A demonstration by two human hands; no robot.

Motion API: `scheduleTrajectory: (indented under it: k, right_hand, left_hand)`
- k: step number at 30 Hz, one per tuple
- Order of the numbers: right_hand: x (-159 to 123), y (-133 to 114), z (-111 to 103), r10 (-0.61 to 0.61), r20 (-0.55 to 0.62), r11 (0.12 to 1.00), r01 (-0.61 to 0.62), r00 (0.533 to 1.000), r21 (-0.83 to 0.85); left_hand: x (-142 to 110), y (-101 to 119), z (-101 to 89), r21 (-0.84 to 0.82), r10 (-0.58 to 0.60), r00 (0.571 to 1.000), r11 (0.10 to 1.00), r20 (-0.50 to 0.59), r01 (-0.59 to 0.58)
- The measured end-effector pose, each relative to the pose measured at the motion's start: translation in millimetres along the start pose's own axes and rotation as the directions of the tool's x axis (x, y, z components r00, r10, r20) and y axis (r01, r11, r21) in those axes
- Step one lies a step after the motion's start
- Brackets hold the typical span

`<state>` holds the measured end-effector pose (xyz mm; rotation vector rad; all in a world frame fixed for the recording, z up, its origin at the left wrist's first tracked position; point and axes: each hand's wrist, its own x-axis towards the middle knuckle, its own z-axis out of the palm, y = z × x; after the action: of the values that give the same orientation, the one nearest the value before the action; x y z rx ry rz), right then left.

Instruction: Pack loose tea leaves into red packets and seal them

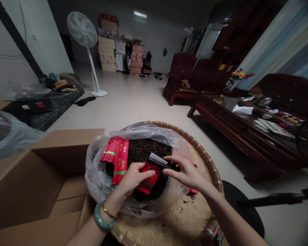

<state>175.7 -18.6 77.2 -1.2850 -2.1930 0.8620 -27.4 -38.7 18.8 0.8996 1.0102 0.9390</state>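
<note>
My left hand (136, 178) pinches a small red tea packet (149, 182) with a green stripe between thumb and fingers. My right hand (186, 171) grips a black and silver stapler-like bag sealer (157, 161), which lies across the packet's upper end. Whether its jaws are closed on the packet I cannot tell. Below both hands, a clear plastic bag (99, 191) stands open, with dark loose tea leaves (146, 147) inside. Several more red packets (120, 160) lie fanned on the leaves at the bag's left side.
Beneath the bag is a round woven bamboo tray (143, 229) with scattered leaf bits. An open cardboard box (20, 194) stands close on the left. A black round stand base (242, 208) is at right. Farther off are a white fan (91, 65) and a dark wooden table (226, 130).
</note>
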Motion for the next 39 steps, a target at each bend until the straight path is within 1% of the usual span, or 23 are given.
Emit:
scheduleTrajectory:
  k: [3,5,8,11,13,14,16,17,19,21,23,26,28,29,30,32,33,35,37,39]
  right_hand:
    - [1,-2,3,-0.063,-0.014,0.998,0.062,0.998,-0.013]
    - [1,-2,4,-0.06,-0.027,0.998,0.061,0.998,0.014]
    - [0,1,3,0.038,-0.013,0.991,-0.036,0.999,0.126]
    - [-2,8,-2,0.17,0.025,0.95,-0.17,0.985,0.262]
    - [-4,18,-6,0.215,0.003,0.921,-0.204,0.977,0.333]
    - [-4,24,-8,0.222,-0.035,0.918,-0.197,0.974,0.345]
    - [-4,38,-8,0.191,-0.144,0.947,-0.143,0.971,0.286]
    - [-4,45,-7,0.151,-0.194,0.97,-0.107,0.969,0.217]
    - [-1,59,1,0.053,-0.254,0.998,-0.044,0.966,0.044]
    - [2,72,12,-0.029,-0.263,0.993,-0.001,0.964,-0.116]
    - [6,84,23,-0.073,-0.262,0.97,0.008,0.962,-0.242]
    - [14,94,34,-0.095,-0.267,0.939,-0.002,0.959,-0.343]
    - [17,90,38,-0.103,-0.292,0.947,0.004,0.951,-0.322]
    - [19,84,39,-0.106,-0.314,0.961,0.016,0.943,-0.276]
    - [20,75,40,-0.104,-0.342,0.979,0.035,0.934,-0.202]
    - [20,53,45,-0.09,-0.383,0.995,0.097,0.919,-0.001]
    - [21,41,48,-0.08,-0.384,0.985,0.131,0.92,0.111]
    - [21,20,56,-0.072,-0.371,0.949,0.178,0.926,0.26]
    - [23,6,63,-0.025,-0.375,0.92,0.168,0.927,0.355]
    - [24,0,67,0.03,-0.37,0.894,0.141,0.929,0.425]
  left_hand:
    - [1,1,2.0,0.006,-0.011,1.0,1.0,-0.016,0.011]
    - [1,3,3.6,-0.001,-0.035,0.999,0.999,-0.023,0.035]
    - [2,6,5.7,0.008,-0.061,0.998,0.998,-0.016,0.061]
    - [3,6,6.3,0.044,-0.06,0.998,0.997,-0.002,0.06]
    - [4,4,5.6,0.052,-0.031,0.999,0.998,-0.017,0.032]
    - [5,3,5.1,0.044,-0.008,1.0,0.999,-0.03,0.009]
    - [5,1,4.4,0.014,0.051,0.997,0.999,-0.054,-0.051]
    - [5,1,4.2,-0.007,0.079,0.995,0.997,-0.061,-0.08]
    - [4,1,4.6,-0.051,0.124,0.989,0.99,-0.074,-0.128]
    - [4,2,5.4,-0.09,0.151,0.984,0.983,-0.096,-0.16]
    - [4,3,6.2,-0.105,0.164,0.98,0.979,-0.116,-0.177]
    - [6,4,6.7,-0.095,0.172,0.975,0.978,-0.14,-0.186]
    - [7,4,7.0,-0.082,0.185,0.967,0.976,-0.174,-0.202]
    - [8,3,7.4,-0.075,0.193,0.962,0.975,-0.194,-0.211]
    - [8,3,7.9,-0.065,0.201,0.957,0.974,-0.211,-0.219]
    - [9,1,9.3,-0.036,0.223,0.95,0.971,-0.22,-0.236]
    - [9,1,10.2,-0.015,0.239,0.947,0.969,-0.215,-0.248]
    - [9,-1,11.7,0.023,0.276,0.94,0.961,-0.201,-0.277]
    - [7,-1,12.1,0.03,0.293,0.936,0.956,-0.194,-0.293]
    - [5,-2,10.9,0.0,0.275,0.944,0.96,-0.18,-0.279]
